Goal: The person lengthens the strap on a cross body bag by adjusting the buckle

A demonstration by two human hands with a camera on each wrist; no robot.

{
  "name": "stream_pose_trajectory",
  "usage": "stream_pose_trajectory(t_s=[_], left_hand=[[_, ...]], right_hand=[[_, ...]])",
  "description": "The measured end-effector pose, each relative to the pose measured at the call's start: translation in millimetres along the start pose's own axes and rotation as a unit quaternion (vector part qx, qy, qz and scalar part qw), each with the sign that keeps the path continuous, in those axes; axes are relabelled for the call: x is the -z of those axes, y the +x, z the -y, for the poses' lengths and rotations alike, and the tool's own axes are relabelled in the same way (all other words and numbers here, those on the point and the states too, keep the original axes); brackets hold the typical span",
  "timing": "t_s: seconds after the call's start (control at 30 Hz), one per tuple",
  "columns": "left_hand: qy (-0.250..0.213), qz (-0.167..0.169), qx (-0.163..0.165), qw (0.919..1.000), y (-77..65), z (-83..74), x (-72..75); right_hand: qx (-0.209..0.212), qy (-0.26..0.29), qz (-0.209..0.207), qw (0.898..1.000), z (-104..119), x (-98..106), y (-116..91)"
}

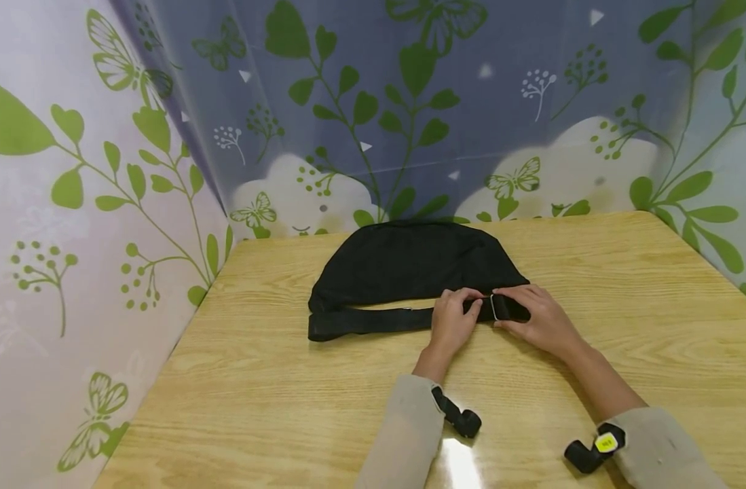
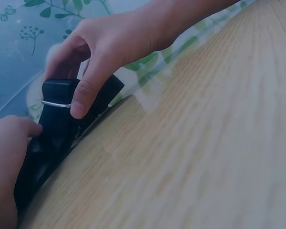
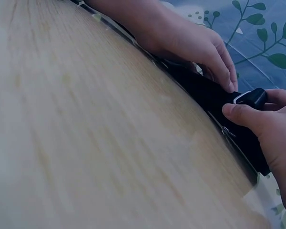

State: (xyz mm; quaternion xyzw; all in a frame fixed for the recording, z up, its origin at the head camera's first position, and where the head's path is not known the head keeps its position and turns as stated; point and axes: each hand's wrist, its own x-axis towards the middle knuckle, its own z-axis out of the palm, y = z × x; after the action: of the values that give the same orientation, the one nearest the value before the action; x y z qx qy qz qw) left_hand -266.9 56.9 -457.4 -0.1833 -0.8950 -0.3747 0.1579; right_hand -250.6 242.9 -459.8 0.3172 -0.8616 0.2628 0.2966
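A black crescent-shaped fabric bag lies flat on the wooden table, its strap stretched along the near side. Toward the strap's right end, my left hand pinches the webbing between thumb and fingers. Just right of it, my right hand grips a raised loop of strap beside a silver metal slider. The slider crosses the webbing under the right thumb in the left wrist view. In the right wrist view, the left fingertips sit close to the slider; part of the strap is hidden behind the hands.
The light wooden table reaches back to a blue printed curtain with leaves and butterflies. Pale printed curtain walls stand at left and right. A black band with a camera-like piece is on each wrist.
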Motion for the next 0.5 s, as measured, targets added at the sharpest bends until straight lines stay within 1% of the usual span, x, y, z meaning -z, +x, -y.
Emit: stream_pose_trajectory(t_s=[0.1, 0.17, 0.27, 0.37, 0.43, 0.5], left_hand=[[0.018, -0.014, 0.02, 0.9995, -0.8, 0.4, 0.2], [0.012, -0.018, 0.025, 0.9995, -1.1, 0.6, 0.2], [-0.018, -0.012, 0.011, 0.9997, -0.7, 1.2, -0.4], [-0.042, 0.002, -0.006, 0.9991, 0.1, 1.5, -1.9], [-0.047, 0.008, -0.01, 0.9988, 0.4, 1.6, -2.7], [-0.035, 0.005, -0.01, 0.9993, 0.4, 1.8, -3.0]], right_hand=[[-0.01, -0.003, -0.007, 1.0, 0.4, -0.4, -0.6], [-0.012, -0.001, -0.009, 1.0, 0.3, -0.6, -0.7], [-0.008, 0.004, -0.011, 1.0, 0.5, -0.4, -0.1], [0.0, 0.009, -0.011, 1.0, 0.5, 0.0, 0.6], [0.002, 0.01, -0.008, 1.0, 0.6, 0.2, 0.8], [0.001, 0.009, -0.006, 1.0, 0.8, 0.4, 1.0]])
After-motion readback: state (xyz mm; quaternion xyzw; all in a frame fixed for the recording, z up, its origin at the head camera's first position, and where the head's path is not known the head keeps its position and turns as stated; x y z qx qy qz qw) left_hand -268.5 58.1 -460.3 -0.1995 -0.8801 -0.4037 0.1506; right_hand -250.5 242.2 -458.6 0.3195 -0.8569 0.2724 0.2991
